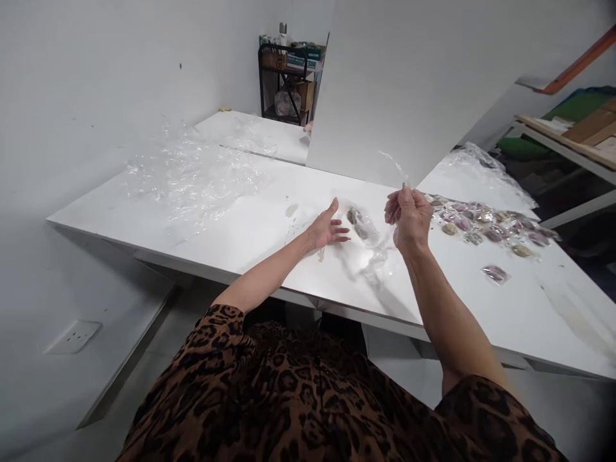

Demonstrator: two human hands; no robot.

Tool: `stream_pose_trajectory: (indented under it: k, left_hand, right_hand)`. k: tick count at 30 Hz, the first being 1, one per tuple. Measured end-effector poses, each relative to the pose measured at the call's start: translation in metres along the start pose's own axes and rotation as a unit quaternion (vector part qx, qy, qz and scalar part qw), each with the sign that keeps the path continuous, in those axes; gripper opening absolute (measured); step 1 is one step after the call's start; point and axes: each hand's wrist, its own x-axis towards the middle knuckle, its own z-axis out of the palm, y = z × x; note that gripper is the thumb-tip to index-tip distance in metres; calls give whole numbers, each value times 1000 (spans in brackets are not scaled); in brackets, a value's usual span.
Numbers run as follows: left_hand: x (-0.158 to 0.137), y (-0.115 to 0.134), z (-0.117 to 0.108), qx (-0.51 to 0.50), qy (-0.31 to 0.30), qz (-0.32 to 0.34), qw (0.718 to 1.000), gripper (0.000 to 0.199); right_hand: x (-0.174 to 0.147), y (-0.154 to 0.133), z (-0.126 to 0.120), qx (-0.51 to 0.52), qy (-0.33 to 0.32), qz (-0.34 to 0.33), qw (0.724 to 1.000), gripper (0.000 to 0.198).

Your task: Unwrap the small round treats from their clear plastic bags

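The right hand [410, 215] pinches a clear strip [395, 164]; the left hand [328, 229] is spread wide, just left of a packet [364, 226], with film [195, 183] farther left.

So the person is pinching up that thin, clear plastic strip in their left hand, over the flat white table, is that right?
Not quite: the head view shows the bare right hand pinching the thin, clear plastic strip; the bare left hand is open. The strip is indeed over the flat white table.
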Motion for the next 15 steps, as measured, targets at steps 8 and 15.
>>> stream_pose_trajectory:
  k: [8,15]
  left_hand:
    - [5,5,-13,17,58,37,997,88]
    - [7,0,-17,64,67,81,992,65]
  right_hand:
    - [58,-49,7,-58,-11,-37,998,34]
    - [95,-104,16,-90,17,-76,993,41]
